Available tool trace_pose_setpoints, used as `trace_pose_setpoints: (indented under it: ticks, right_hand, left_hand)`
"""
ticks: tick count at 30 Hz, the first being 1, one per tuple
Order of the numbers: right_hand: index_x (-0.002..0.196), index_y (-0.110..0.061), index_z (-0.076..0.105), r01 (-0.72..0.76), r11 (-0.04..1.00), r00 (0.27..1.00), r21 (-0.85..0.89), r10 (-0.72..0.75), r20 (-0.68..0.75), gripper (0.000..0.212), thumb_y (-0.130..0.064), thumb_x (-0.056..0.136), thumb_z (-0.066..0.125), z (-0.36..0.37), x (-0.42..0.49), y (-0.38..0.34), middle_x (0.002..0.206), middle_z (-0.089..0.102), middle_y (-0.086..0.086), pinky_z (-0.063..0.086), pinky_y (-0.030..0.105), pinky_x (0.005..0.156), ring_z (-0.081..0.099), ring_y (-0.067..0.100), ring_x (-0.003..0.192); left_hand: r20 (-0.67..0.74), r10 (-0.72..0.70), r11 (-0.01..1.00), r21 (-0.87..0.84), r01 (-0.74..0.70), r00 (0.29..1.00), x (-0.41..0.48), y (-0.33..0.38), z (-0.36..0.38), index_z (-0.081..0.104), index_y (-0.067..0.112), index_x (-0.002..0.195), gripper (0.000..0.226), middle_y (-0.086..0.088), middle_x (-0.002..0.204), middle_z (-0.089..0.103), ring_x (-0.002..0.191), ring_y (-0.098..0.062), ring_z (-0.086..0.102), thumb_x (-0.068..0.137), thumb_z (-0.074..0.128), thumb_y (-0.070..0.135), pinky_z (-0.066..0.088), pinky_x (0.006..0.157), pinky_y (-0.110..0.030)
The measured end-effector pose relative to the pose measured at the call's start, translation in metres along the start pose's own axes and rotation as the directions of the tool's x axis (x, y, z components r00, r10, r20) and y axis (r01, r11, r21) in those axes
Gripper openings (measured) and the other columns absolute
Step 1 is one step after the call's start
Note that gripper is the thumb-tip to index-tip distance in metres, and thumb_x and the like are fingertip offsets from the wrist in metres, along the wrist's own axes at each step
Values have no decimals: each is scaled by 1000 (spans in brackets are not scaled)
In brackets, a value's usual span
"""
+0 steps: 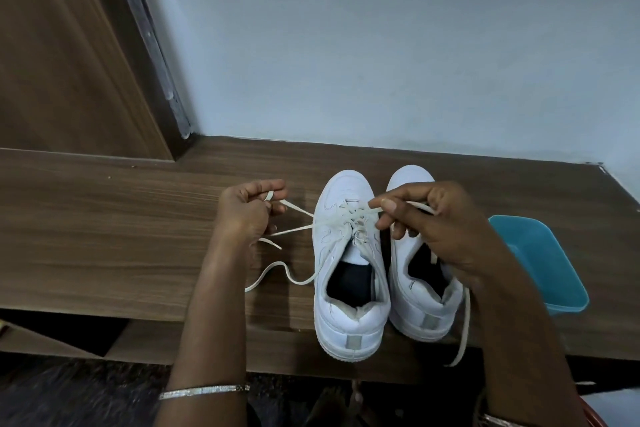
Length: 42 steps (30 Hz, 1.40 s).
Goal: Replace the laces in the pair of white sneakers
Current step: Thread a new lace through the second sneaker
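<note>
Pinching one lace point(294, 229) from both sides, the left hand point(246, 215) holds a loose stretch and the right hand point(440, 229) grips it over the sneaker point(346, 315) between them. It looks only partly threaded. The second sneaker point(412, 180), under the right hand, probably waits, so most work remains.

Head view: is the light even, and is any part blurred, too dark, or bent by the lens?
In the head view the light is dim and soft, with no glare on the white sneakers. The door leans and the table edges bow slightly from the wide lens. The floor at the bottom is dark and blurred. The left hand and right hand, each pinching a lace, look fairly sharp.
</note>
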State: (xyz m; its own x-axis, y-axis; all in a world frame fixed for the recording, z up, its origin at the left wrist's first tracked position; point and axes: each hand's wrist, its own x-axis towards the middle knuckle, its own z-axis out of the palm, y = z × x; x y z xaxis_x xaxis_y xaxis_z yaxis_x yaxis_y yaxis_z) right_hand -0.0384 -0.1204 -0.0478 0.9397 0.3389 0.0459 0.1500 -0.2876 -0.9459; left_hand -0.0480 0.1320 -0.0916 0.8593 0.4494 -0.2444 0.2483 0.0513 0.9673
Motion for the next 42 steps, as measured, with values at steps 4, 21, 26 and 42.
trace_pose_setpoints:
  ticks: [4, 21, 26, 42]
  right_hand:
    - [107, -9, 71, -12, 998, 998, 59, 15, -53, 23, -3, 103, 49, -2, 2, 5, 91, 78, 5, 50, 18, 64, 68, 12, 74]
    - [75, -20, 79, 130, 950, 968, -285, -184, -170, 10, -28, 76, 84, 34, 7, -11, 61, 68, -7, 51, 32, 60, 64, 6, 60]
    - [62, -15, 65, 91, 956, 959, -280, -160, -233, 26, -24, 68, 89, 31, 5, -12, 50, 56, -9, 42, 24, 50, 48, 2, 47]
    - [69, -17, 70, -144, 768, 987, -624, 156, -35, 12, -25, 71, 79, 29, -1, -15, 61, 70, -3, 59, 30, 70, 68, 10, 61]
  left_hand:
    - [-5, -48, 994, 98, 48, 999, 6, -8, 3, 72, 12, 97, 40, -3, 85, 72, 54, -6, 63, 90, 43, -15, 46, 43, -18]
    - [679, 305, 893, 39, -448, 668, -45, 36, 31, 66, 7, 116, 26, -6, 100, 71, 85, -15, 67, 97, 59, 23, 55, 79, -24]
    - [692, 277, 874, 107, -475, 667, -39, 28, 31, 64, -12, 105, 24, 20, 66, 62, 53, 10, 52, 103, 48, 6, 38, 54, -3]
    - [612, 294, 777, 294, -556, 734, -28, 23, 26, 77, 17, 79, 5, 2, 67, 73, 65, -8, 68, 83, 80, 15, 54, 73, -31]
